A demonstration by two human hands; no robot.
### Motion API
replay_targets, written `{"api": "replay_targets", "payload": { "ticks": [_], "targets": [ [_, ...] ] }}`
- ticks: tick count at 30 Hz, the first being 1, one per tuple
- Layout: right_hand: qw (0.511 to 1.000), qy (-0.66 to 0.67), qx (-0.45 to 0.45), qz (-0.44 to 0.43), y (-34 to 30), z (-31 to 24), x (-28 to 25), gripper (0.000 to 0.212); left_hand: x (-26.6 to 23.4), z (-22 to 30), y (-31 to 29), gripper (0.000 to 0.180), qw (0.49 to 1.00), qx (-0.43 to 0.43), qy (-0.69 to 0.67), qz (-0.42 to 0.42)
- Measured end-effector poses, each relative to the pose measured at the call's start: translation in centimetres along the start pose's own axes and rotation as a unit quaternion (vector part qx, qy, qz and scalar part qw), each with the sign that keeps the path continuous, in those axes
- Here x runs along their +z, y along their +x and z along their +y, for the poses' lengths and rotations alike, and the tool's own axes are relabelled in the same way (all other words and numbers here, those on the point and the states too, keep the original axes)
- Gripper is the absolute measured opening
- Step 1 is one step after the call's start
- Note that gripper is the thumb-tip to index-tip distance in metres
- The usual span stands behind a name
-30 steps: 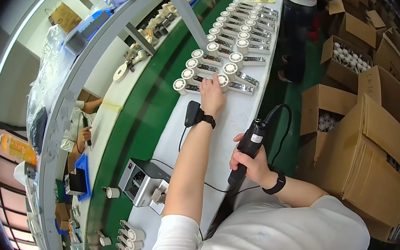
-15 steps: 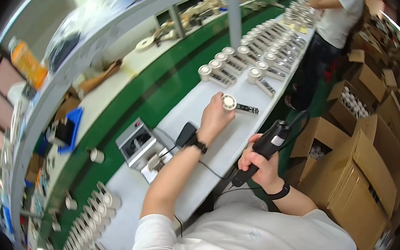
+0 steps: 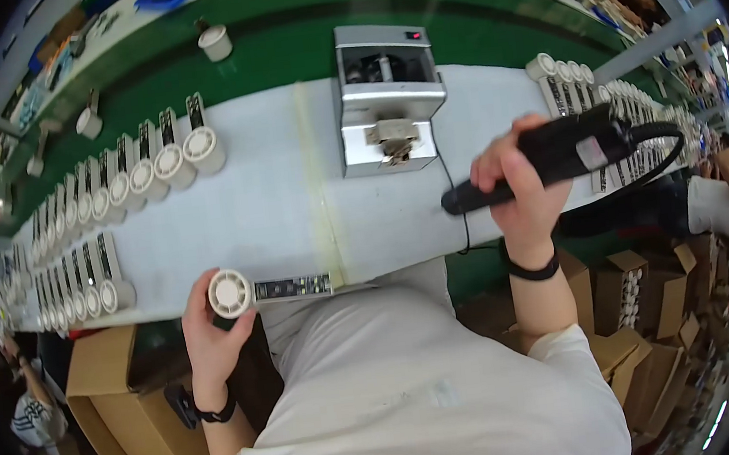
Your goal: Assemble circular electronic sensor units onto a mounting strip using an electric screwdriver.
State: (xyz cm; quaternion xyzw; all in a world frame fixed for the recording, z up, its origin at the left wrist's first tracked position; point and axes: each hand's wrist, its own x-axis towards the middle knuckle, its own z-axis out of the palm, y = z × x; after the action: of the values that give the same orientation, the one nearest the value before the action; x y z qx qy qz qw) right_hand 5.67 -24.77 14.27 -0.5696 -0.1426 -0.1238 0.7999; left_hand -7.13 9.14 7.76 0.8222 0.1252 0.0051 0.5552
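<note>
My left hand (image 3: 211, 328) grips a small white round fan unit (image 3: 231, 293) with a dark circuit strip (image 3: 293, 286) sticking out to its right, held at the near edge of the white bench (image 3: 291, 208). My right hand (image 3: 520, 189) is closed around a black electric screwdriver (image 3: 552, 154), raised above the bench with its tip pointing left. A black cable (image 3: 659, 152) loops off its back end. A grey metal box-shaped machine (image 3: 388, 96) stands on the bench between my hands, farther away.
Rows of the same white fan units lie at the left (image 3: 140, 167) and lower left (image 3: 69, 290), more at the far right (image 3: 581, 89). A green conveyor belt (image 3: 273, 33) runs behind the bench. Cardboard boxes (image 3: 620, 289) stand on the floor; another person (image 3: 725, 190) is at right.
My view has swung left along the bench. My left hand has carried one fan unit from the right-hand rows to the near edge. The screwdriver stays in my right hand.
</note>
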Motion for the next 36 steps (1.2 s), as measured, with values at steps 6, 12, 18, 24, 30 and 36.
{"api": "replay_targets", "payload": {
  "ticks": [6, 12, 18, 24, 30, 36],
  "targets": [
    [0.992, -0.091, -0.088, 0.028, 3.5, 4.4, 3.7, 0.027, 7.6, -1.3, 5.0, 0.06, 0.989, 0.14, 0.045, 0.021],
    [0.986, -0.112, -0.116, 0.048, 3.8, 6.0, 4.7, 0.021, 11.1, -2.0, 7.0, 0.063, 0.977, 0.201, 0.054, 0.044],
    [0.987, -0.152, -0.053, 0.004, 4.5, 5.8, 4.8, 0.022, 11.5, -2.3, 7.7, 0.067, 0.969, 0.24, 0.05, 0.038],
    [0.993, -0.112, -0.038, 0.026, 1.5, 5.4, 3.9, 0.026, 11.5, -2.5, 7.6, 0.068, 0.967, 0.245, 0.061, 0.033],
    [0.995, -0.088, -0.041, 0.028, 0.3, 6.0, 3.0, 0.028, 11.6, -2.3, 7.7, 0.068, 0.97, 0.237, 0.052, 0.031],
    [0.993, -0.111, -0.033, 0.036, 0.0, 6.4, 2.8, 0.028, 11.7, -2.5, 7.6, 0.068, 0.968, 0.24, 0.06, 0.033]
  ]
}}
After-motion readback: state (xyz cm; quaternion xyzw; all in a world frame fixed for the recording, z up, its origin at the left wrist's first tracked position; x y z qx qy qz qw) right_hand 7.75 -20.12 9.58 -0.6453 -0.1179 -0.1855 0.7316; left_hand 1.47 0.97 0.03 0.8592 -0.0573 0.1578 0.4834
